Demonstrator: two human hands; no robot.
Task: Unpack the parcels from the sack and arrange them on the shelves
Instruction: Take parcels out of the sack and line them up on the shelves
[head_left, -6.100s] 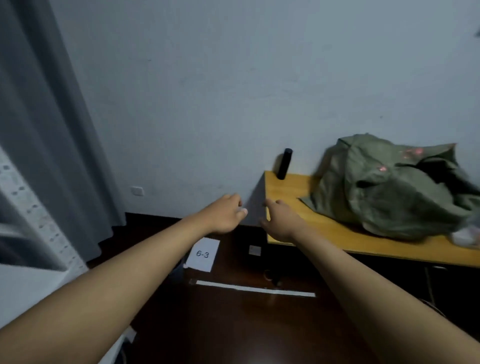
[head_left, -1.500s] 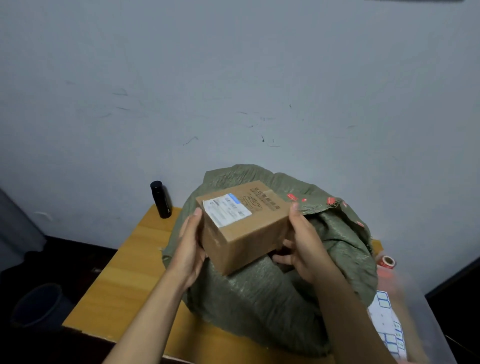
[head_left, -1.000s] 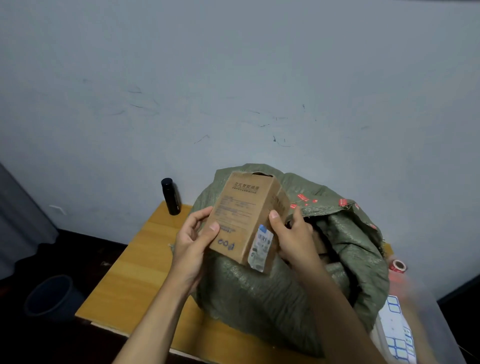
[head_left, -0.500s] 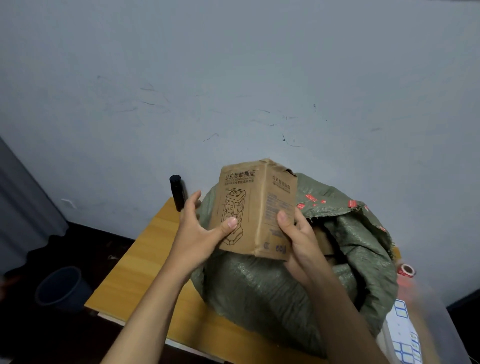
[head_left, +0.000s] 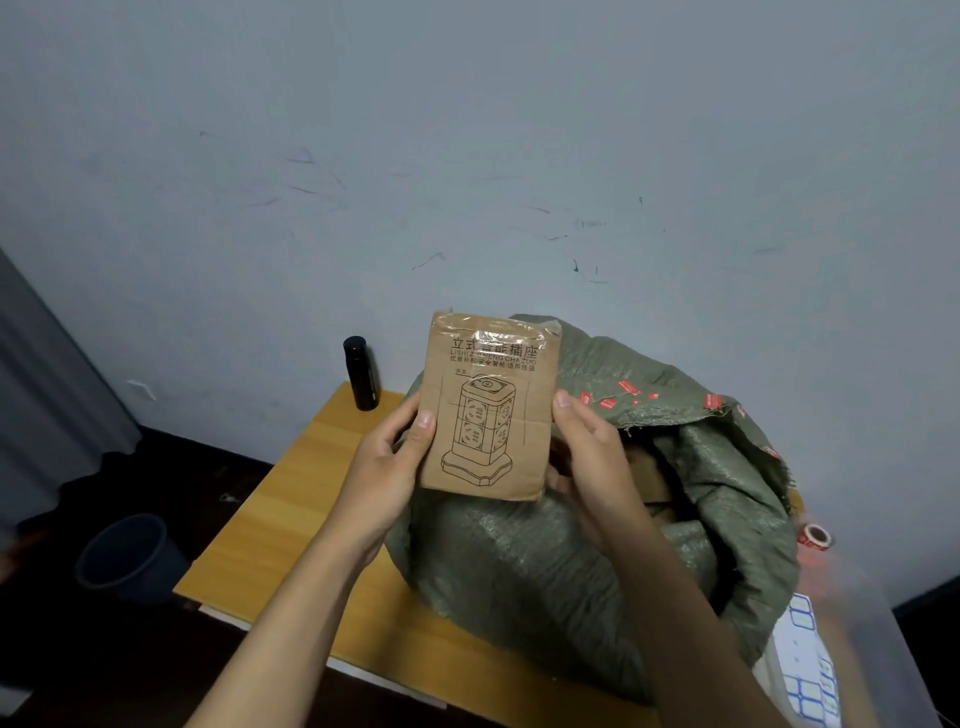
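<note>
Above the open green woven sack on the yellow wooden worktop, the left hand and right hand clasp an upright brown cardboard parcel by its sides, seemingly just unpacked, so carrying it to shelves, unseen here, likely comes next.

Brown cardboard box held between both hands above green woven sack on yellow wooden table; black cylindrical bottle far left of sack, dark round bin on floor left of table
</note>
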